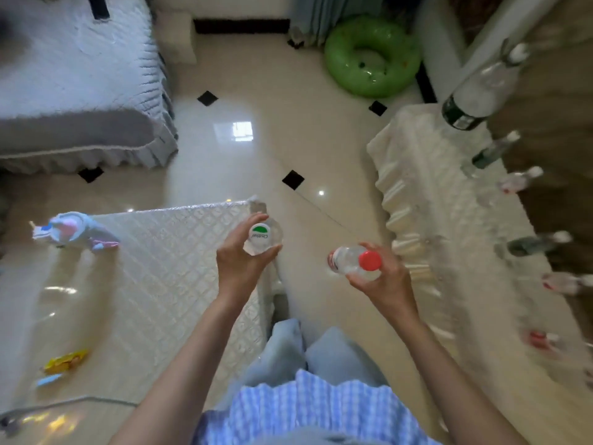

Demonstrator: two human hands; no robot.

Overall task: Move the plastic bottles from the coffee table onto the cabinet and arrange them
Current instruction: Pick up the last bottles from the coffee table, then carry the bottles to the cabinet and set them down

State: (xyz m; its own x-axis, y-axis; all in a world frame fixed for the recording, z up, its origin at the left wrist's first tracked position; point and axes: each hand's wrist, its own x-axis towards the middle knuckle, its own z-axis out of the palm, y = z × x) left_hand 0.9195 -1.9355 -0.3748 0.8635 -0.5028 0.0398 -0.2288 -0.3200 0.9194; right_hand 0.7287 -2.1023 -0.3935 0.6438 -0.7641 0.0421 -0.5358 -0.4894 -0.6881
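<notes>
My left hand point(239, 263) grips a clear plastic bottle with a white and green cap point(260, 236), seen from above, over the right edge of the coffee table point(154, 284). My right hand point(383, 277) holds a clear bottle with a red cap point(356, 261) above the floor, between the table and the cabinet point(433, 194). The cabinet, draped in a cream lace cloth, stands to the right. Several plastic bottles stand in a blurred row along its far side, among them a large dark-labelled bottle point(478, 91).
A toy unicorn point(72, 232), a yellow packet point(65, 361) and a cable lie on the coffee table. A sofa with a grey quilted cover point(73, 81) is at far left. A green inflatable ring point(372, 56) rests on the tiled floor at the back.
</notes>
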